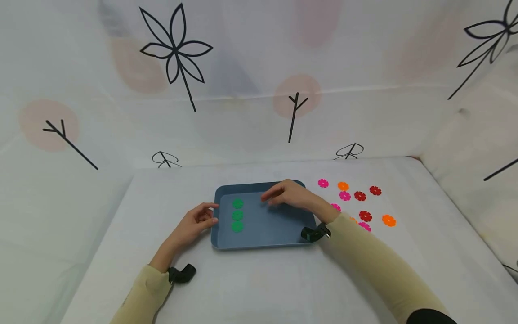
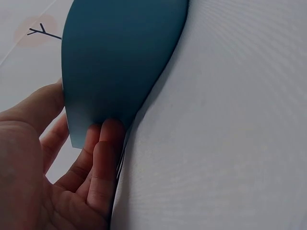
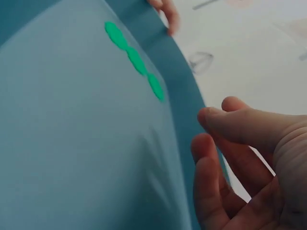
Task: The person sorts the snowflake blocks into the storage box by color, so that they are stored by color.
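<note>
A blue-grey tray (image 1: 259, 243) lies on the white table. Three green flower-shaped discs (image 1: 237, 215) form a column along its left side, and they appear in the right wrist view as a touching row of green discs (image 3: 136, 61). My left hand (image 1: 196, 223) holds the tray's left edge; in the left wrist view its fingers (image 2: 103, 167) bend against the outer wall. Over the tray's upper middle hovers my right hand (image 1: 289, 194), its fingers loosely bent. I see nothing between that hand's thumb and fingers in the right wrist view.
Right of the tray lie several loose flower discs: pink (image 1: 323, 183), orange (image 1: 389, 220) and red (image 1: 375, 191). My right forearm partly covers some of them. A white patterned cloth (image 1: 243, 130) rises behind the table.
</note>
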{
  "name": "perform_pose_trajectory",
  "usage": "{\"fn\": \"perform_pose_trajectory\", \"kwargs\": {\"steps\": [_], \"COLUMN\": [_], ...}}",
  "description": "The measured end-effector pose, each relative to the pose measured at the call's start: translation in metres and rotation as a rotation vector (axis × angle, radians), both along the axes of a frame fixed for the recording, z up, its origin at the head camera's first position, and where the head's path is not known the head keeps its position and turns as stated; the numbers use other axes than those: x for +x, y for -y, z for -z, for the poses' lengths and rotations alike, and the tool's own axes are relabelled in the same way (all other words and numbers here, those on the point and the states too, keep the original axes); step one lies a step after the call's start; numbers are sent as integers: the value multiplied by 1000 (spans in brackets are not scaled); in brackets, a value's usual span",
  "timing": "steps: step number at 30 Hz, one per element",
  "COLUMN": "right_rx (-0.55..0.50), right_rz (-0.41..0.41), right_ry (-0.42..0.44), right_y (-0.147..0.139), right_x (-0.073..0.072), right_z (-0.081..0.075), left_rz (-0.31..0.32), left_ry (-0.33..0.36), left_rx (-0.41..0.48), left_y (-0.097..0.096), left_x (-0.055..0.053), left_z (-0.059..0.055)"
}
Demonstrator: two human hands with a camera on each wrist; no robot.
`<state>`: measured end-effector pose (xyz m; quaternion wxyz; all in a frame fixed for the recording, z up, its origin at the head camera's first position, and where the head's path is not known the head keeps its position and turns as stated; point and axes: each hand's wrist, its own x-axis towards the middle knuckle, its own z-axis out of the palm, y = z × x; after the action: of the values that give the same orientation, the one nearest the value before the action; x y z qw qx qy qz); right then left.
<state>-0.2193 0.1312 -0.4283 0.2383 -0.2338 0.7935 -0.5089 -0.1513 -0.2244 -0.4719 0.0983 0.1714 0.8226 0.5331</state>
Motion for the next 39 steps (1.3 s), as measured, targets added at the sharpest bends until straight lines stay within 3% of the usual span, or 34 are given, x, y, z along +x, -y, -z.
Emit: {"fn": "perform_pose_trajectory", "kwargs": {"steps": [6,10,19,26,31,39], "right_rx": [-69,-60,113,244,293,338], "right_rz": [93,163,379,507,541,518], "right_ry": [10,4,-16,-2,-3,17], "right_y": [-46,-76,-142,-175,-186,-191], "right_x": [4,6,4,1,0,-5], "right_z": [-12,-18,-15,-3,5,12], "left_rz": [0,-4,3,8,17,19], "left_ry": [-9,-5,-5,-16,-21,-15], "left_rx": [3,5,1,-5,3,7], "left_y": [-1,-1,-1,-1,0,0], "left_x": [0,0,-1,-2,-3,-2], "left_z": [0,-1,1,1,2,1]}}
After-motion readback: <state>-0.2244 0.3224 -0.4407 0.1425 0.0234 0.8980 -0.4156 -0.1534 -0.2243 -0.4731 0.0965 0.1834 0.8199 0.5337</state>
